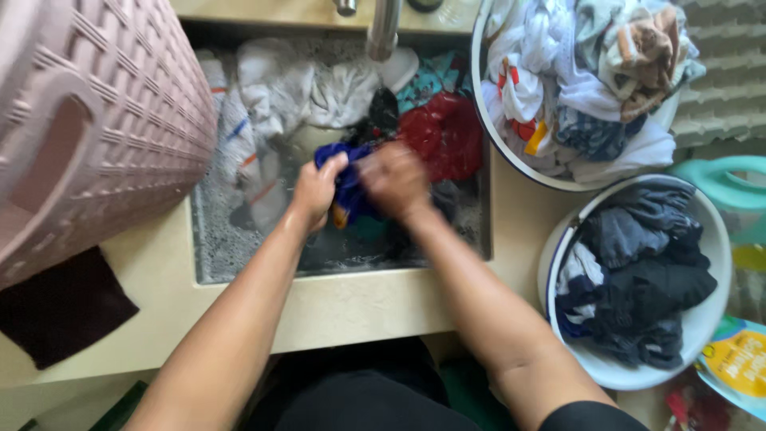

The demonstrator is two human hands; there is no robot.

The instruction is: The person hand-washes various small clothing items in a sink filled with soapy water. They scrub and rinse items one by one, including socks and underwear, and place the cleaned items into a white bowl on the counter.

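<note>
**Both hands on a blue garment over the sink**

At the far left I see a pink woven laundry basket [96,120] tipped over the counter edge, with a dark cloth [60,307] lying flat below it on the beige counter [359,307]. Next comes the sink [209,255], holding soapy water and a heap of soaking laundry: white pieces [295,88] toward the back under the tap [384,28], a red garment [443,132] to the right.

My left hand [317,189] is closed around a blue garment [345,179], fingers curled tight into the cloth, just above the water in the middle of the sink. My right hand [395,179] touches the same garment from the other side; it is blurred, so I cannot tell exactly how its fingers lie, though it looks bunched on the fabric.

Further right, a white basin [496,144] holds mixed light clothes, and just below it a second white basin [710,319] holds dark clothes. A yellow packet [738,363] sits at the right edge.
</note>
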